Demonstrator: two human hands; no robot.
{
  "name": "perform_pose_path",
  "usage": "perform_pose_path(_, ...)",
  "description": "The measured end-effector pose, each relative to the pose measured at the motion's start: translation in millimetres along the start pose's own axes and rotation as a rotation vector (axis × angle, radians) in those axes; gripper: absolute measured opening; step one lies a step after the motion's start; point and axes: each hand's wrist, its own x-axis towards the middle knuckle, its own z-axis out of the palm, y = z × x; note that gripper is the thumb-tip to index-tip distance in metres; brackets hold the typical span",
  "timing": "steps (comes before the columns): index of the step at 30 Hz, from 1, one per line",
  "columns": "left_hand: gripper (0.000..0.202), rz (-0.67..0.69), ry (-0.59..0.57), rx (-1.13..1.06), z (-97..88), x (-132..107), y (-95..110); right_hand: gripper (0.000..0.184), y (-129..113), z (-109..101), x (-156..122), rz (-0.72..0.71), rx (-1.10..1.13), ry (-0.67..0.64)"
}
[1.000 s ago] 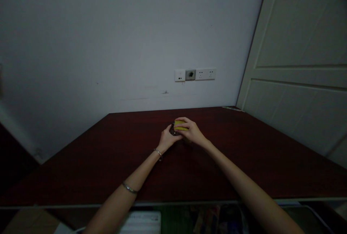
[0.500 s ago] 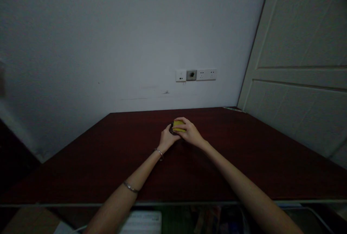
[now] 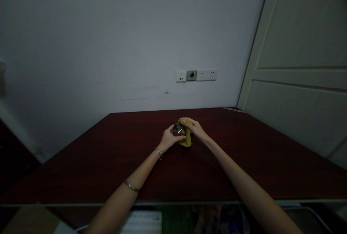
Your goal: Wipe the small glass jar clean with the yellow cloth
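Note:
Both of my hands meet over the middle of a dark red wooden table. My left hand is closed around a small dark shiny object, which I cannot make out in the dim light. My right hand grips a yellow cloth that is pressed against that object and hangs down toward the tabletop. My left arm wears two thin bracelets.
A white wall with a row of sockets rises behind the table. A pale panelled door stands at the right. Below the table's near edge lie a white sheet and some dark clutter.
The yellow cloth, earlier bunched on top of the object under my right hand, has moved to its right side and now hangs down. The dark object shows more clearly in my left hand.

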Motion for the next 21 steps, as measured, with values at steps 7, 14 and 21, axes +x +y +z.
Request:
perform_pose_path(7, 0.056, -0.089, -0.017, -0.273, -0.8, 1.0, 5.9, 0.053, -14.3, -7.2, -7.6, 0.0, 0.057, -0.193)
perform_pose_path(14, 0.046, -0.155, 0.0, -0.267, -2.3, -0.4, 9.0, 0.077, -9.3, -1.2, -13.4, -0.011, 0.045, -0.22)
perform_pose_path(21, 0.045, -0.247, -0.066, -0.254, -4.1, 0.2, 7.9, 0.085, 3.0, 9.0, -17.3, -0.103, -0.048, -0.137)
